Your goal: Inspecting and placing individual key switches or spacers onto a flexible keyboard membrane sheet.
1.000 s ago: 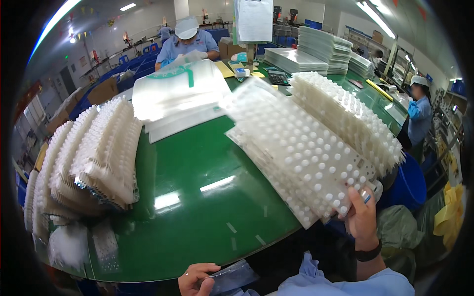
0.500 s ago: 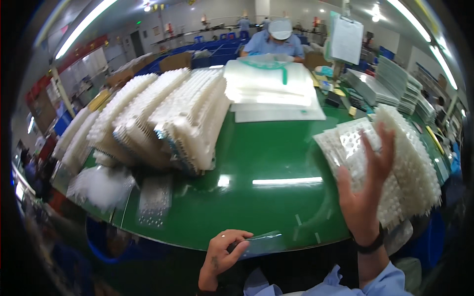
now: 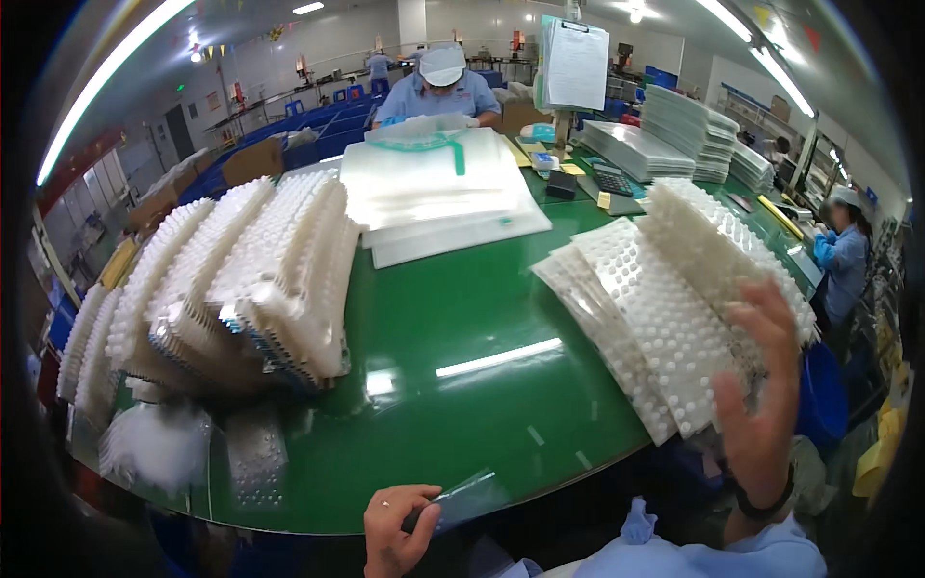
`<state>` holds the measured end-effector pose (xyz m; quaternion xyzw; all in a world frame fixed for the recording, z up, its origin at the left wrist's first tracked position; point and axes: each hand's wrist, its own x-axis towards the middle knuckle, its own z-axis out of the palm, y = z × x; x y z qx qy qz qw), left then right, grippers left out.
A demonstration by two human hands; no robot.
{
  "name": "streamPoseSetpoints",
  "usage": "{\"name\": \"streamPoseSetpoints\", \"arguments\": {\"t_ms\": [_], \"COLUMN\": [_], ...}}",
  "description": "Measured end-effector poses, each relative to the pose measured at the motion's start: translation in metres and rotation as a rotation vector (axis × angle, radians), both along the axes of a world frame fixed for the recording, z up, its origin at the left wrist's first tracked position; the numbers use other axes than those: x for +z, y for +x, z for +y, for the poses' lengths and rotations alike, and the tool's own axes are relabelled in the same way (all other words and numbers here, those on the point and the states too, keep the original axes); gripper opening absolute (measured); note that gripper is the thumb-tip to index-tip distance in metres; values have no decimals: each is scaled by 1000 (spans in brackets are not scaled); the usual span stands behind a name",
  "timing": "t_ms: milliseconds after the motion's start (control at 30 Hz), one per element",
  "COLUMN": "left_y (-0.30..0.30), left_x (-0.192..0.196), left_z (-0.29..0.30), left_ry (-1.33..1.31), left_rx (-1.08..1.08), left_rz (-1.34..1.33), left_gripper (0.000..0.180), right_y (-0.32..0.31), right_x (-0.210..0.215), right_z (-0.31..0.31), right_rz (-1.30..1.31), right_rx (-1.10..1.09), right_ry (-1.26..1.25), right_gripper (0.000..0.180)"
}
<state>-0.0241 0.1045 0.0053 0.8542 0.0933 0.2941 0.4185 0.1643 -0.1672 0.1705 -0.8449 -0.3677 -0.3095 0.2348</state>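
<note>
Near the table's front edge, my left hand [image 3: 398,528] pinches a small clear plastic film [image 3: 472,499] between thumb and fingers. The film sticks out to the right over the green table edge. My right hand [image 3: 763,390] is raised on the right, slightly blurred, fingers apart and nothing visible in it. Behind and beside it lies a fanned stack of translucent white sheets with raised round dots [image 3: 636,313]. Whether the hand touches that stack I cannot tell. A single clear sheet with small dots [image 3: 256,460] lies at the table's left front.
Thick bundles of white knobbly sheets [image 3: 279,270] stand on the left of the green table [image 3: 443,424]. A hazy clear bag [image 3: 154,443] lies before them. Flat white sheets [image 3: 462,241], a calculator [image 3: 612,179] and a clipboard [image 3: 576,65] are farther back. A co-worker [image 3: 438,91] sits opposite.
The whole view has turned right, so things on the table appear farther left. My right hand has moved right and nearer relative to the dotted stack. The left hand still pinches the film.
</note>
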Motion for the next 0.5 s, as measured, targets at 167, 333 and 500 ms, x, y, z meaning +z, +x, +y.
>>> {"name": "streamPoseSetpoints", "arguments": {"t_ms": [167, 333, 500], "left_y": [-13, -12, -8], "left_x": [-20, -21, -18], "left_z": [13, 5, 4], "left_ry": [-35, -49, -74], "left_rx": [118, 160, 128], "left_rz": [-35, -66, -23], "left_gripper": [12, 13, 15], "right_y": [22, 34, 44], "right_x": [-30, -94, -76], "right_z": [47, -24, -50], "right_rz": [91, 147, 133], "right_rx": [171, -235, -255], "right_ry": [-530, -690, -601], "right_gripper": [58, 64, 61]}}
